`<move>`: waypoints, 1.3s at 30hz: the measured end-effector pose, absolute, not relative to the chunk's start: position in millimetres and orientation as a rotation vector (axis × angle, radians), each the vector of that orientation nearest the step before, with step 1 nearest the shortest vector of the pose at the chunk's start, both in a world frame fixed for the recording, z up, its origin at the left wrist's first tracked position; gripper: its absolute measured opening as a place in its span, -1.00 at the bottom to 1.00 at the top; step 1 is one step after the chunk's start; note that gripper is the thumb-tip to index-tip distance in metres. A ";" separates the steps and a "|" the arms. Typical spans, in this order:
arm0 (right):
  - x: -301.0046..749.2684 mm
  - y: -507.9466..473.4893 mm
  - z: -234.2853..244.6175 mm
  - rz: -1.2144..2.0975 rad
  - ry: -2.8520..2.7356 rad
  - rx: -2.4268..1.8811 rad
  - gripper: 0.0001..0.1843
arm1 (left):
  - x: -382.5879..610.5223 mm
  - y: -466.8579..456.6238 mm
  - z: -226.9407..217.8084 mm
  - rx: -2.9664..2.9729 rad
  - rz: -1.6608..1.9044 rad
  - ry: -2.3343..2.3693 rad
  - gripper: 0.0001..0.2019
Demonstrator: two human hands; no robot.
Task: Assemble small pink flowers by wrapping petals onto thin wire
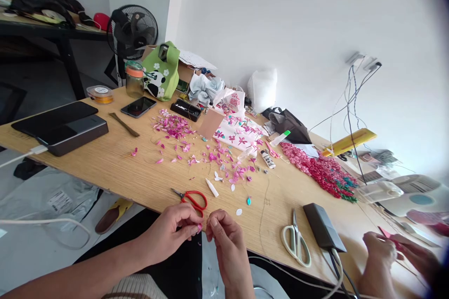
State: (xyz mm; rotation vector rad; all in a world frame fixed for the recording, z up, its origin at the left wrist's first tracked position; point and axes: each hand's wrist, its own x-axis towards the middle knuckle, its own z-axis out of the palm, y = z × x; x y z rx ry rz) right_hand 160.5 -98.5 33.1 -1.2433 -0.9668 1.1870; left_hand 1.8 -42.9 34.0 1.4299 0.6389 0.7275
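Observation:
My left hand (173,231) and my right hand (224,238) meet at the near edge of the wooden table (115,168), fingertips pinched together. A small pink piece (199,228) shows at the left hand's fingertips. What the right fingers pinch is too small to make out. Red-handled scissors (191,198) lie just beyond my left hand. Pink petals (173,126) and small flowers are scattered over the table's middle, with a white tube (212,187) among them.
White scissors (296,243) and a black power brick (322,226) lie to the right. Another person's hands (389,252) work at the far right beside a heap of pink flowers (321,170). A laptop (66,126), a phone (138,106), a jar (134,79) and a fan (132,32) stand at the left.

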 end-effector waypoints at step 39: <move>125.6 -97.3 18.5 1.325 -0.428 -0.630 -0.89 | 14.7 -54.0 22.4 0.163 0.661 0.387 -0.91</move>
